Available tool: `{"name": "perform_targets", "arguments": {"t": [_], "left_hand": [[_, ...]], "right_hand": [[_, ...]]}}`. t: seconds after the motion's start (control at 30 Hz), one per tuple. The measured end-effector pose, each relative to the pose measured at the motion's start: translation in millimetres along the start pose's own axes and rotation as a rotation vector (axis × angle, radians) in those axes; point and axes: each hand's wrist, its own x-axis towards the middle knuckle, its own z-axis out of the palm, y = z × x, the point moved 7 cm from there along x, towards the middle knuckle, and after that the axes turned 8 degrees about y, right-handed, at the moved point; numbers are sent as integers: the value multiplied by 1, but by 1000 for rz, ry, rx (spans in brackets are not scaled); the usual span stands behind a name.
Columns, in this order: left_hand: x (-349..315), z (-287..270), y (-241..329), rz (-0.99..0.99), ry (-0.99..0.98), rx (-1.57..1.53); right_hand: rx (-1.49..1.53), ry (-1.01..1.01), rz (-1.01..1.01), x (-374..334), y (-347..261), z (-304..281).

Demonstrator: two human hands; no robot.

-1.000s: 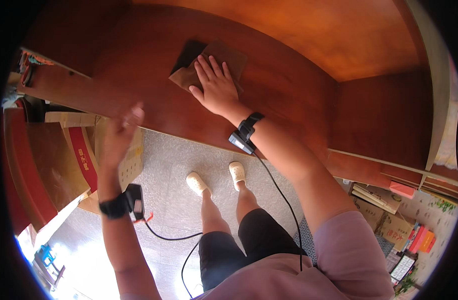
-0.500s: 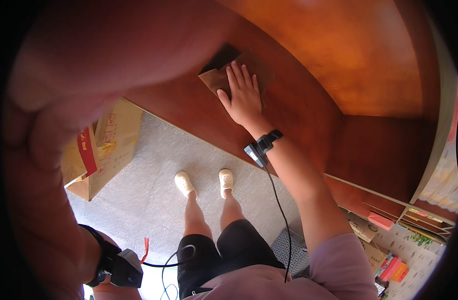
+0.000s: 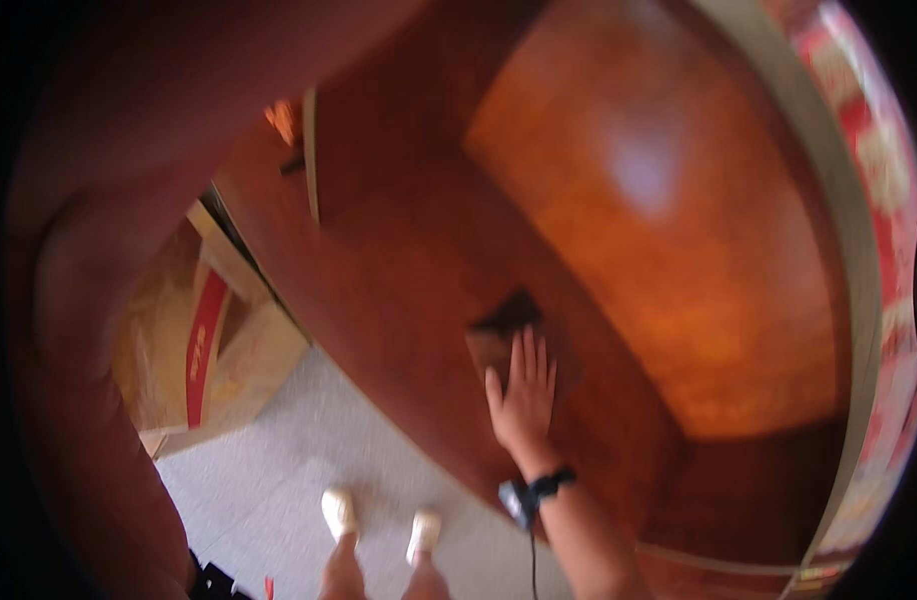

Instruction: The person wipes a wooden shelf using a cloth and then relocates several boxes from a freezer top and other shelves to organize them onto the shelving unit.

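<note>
Resting our R hand (image 3: 524,400) flat on brn cloth (image 3: 491,350) atop worktop (image 3: 388,270), grip unclenched; L hand (image 3: 103,235) blurred, grip: can't tell.

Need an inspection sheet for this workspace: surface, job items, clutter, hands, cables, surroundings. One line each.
Surface: reddish-brown wooden surface; image blur hides fine marks.
Job items: brown cloth with a dark corner, lying on the surface.
Clutter: orange item near an upright panel, kind unclear; cardboard box with a red stripe beside the surface.
Hands: right hand spread flat on the cloth; left hand close to the lens, blurred, grip unclear.
Cables: black cable hanging from the right wrist device, leaving the frame below.
Surroundings: grey floor, light shoes on it; glossy orange-brown panel beyond the surface.
</note>
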Motion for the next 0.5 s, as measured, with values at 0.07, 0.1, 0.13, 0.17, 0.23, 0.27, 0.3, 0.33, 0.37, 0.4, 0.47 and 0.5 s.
{"name": "perform_targets", "arguments": {"t": [0.07,0.1,0.13,0.17,0.23,0.27,0.3,0.33,0.37,0.4,0.47,0.5], "left_hand": [[13,-35,1,-14,9,23],[10,-40,3,-31,6,31],[10,-47,3,-40,9,38],[11,-59,4,-42,12,49],[5,-69,5,-56,14,51],[3,-73,1,-63,15,44],[4,-68,-4,-67,20,14],[6,-65,-2,-64,29,-11],[9,-54,-7,-57,33,-69],[12,-66,7,-45,42,-72],[16,-82,34,23,79,-109],[18,-88,43,62,105,-149]], "right_hand": [[10,13,26,30,-24,-18],[37,19,18,32,-35,-26],[61,24,17,34,-43,-31],[55,32,18,33,-45,-30],[49,57,-3,32,-47,-28],[56,47,-14,33,-50,-25],[24,51,-20,35,-41,-24],[8,64,-29,42,-33,-29],[-39,53,-3,40,-19,-28],[-22,52,1,36,-33,-26],[0,46,-21,41,-65,-15],[-11,38,-38,44,-81,-8]]}}
